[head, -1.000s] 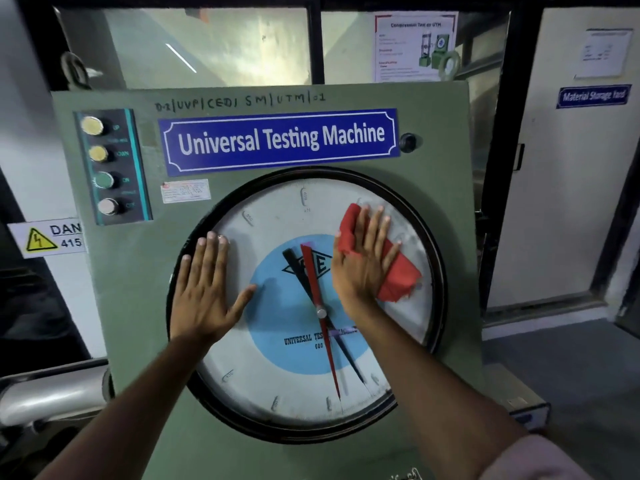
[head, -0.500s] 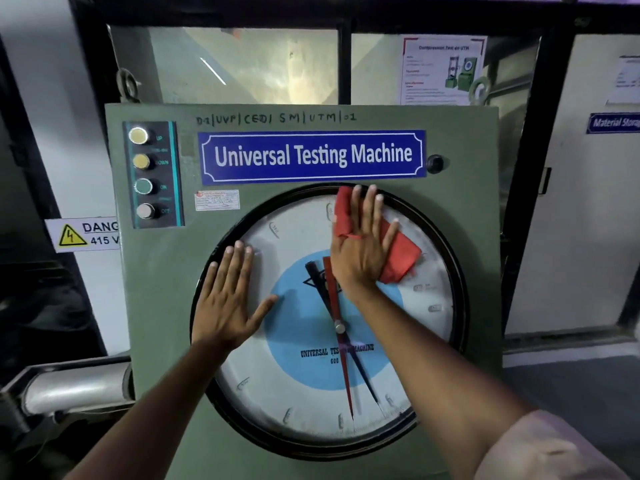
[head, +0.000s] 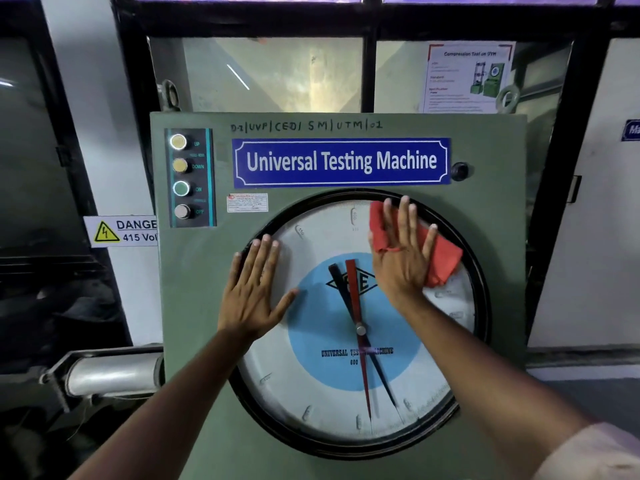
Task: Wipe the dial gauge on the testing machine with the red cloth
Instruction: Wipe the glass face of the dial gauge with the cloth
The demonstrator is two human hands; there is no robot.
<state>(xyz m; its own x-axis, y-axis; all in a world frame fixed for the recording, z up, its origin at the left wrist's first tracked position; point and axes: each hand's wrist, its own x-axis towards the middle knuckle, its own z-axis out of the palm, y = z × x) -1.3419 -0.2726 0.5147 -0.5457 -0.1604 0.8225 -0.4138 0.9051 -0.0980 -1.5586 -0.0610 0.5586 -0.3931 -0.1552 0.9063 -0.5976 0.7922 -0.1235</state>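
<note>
One dial gauge (head: 346,393), two pointers, four panel buttons (head: 180,176). One red cloth (head: 445,259), crumpled, pressed flat under right hand (head: 401,258), fingers spread, at the dial's 1 o'clock. Left hand (head: 251,292) flat and spread at 10 o'clock, holding nothing.

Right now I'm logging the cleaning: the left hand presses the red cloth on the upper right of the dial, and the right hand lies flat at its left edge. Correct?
Not quite: the hands are swapped. The head view shows the right hand pressing the red cloth on the upper right of the dial, and the left hand lying flat at its left edge.
</note>
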